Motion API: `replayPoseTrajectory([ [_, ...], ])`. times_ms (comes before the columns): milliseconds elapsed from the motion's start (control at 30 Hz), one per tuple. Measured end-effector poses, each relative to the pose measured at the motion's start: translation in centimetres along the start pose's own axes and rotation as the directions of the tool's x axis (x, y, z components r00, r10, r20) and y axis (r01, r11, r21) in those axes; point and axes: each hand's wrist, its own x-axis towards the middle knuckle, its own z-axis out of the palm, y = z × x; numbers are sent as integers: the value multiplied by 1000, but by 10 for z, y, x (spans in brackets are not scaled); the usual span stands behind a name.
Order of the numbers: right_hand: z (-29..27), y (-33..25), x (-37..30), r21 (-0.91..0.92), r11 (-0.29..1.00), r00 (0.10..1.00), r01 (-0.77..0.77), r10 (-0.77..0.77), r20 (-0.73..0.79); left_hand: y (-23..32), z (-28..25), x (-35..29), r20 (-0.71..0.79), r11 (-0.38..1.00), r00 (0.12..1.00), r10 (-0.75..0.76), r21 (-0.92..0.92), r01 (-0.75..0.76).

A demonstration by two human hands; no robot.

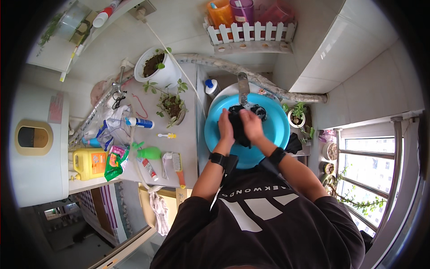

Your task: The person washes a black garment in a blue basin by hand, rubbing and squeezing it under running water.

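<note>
Beside the barred window, from where I stand, one person in a black short-sleeved T-shirt bends over the sink corner. Biggest fixture: white rounded wall appliance, far left. Next, long pale-grey countertop, cluttered, left of the basin. Round bright-blue plastic basin sits in the white sink, under a squarish metal tap.

Countertop, going down in size: white plastic plant pot at the back, yellow handled plastic jug at the left, light-green spray bottle near the front, white-bristled brush with orange handle tip by the front edge. Small white round pot holds a leafy plant right of the basin.

Left hand and right hand are over the basin, close together, black band on each wrist. Between them: bunched black cloth, pressed from both sides, lower end hanging. Fingers of both hands curl around it, grasping; some fingertips hidden. Another dark, whitish-spotted bunch lies near the tap, just beyond the right hand.
</note>
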Motion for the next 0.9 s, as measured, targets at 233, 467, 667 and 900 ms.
replayPoseTrajectory([
  [233,-22,51,50,-235,971,999,49,-48,13,-2,31,-34,320,918,947,22,369,-146],
  [467,-70,33,40,228,938,763,-260,55,644,36,7,-21,345,999,938,-25,-35,40],
  [667,-69,1,42,578,696,804,-426,-1,594,23,-11,-29,518,834,841,-154,525,-170],
  [900,-67,48,42,515,830,975,-215,210,69,30,24,-31,349,986,934,-72,-119,120],
])
